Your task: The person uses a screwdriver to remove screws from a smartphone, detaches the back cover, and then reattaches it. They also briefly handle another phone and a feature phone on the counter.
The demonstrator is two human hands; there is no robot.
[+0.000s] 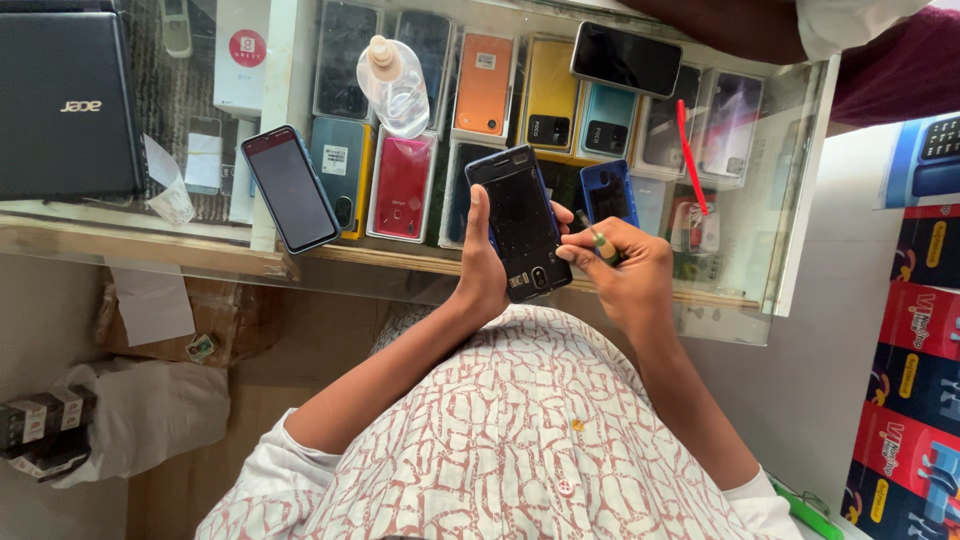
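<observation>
Black, backless, the phone (522,222) sits upright in my left hand (480,270) over the glass table (800,200), long axis pointing away, while my right hand (625,268) pinches a screwdriver (598,240) at its lower right edge.

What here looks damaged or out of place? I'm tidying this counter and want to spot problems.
The phone in the left hand has its back cover off, its inside exposed; the right hand holds a small tool at it. A clear squeeze bottle lies on its side on the glass counter.
</observation>
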